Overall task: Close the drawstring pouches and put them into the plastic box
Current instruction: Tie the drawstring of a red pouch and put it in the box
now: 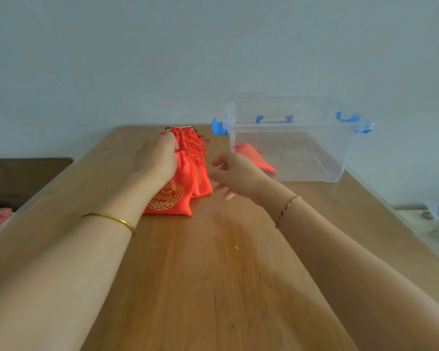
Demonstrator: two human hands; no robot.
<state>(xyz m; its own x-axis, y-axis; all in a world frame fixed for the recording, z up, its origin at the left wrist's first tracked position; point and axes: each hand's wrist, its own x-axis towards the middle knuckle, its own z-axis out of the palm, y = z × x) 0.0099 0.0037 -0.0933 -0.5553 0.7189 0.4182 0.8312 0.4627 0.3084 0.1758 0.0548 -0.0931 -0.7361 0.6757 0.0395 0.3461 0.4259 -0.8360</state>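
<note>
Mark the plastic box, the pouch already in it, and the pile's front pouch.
plastic box [314,138]: head view, clear front wall.
pouch in the box [252,155]: head view, red body.
front pouch [171,198]: head view, gold emblem.

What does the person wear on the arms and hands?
Both forearms are bare, with no sleeves in view and no gloves. Near the left hand, the wrist carries a plain gold bangle. Near the right hand, the wrist carries a thin twisted bracelet, gold and dark.

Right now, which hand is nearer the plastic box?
Right. The right hand is just off the plastic box's near-left corner; the left hand rests on the red pouches, farther left.
</note>
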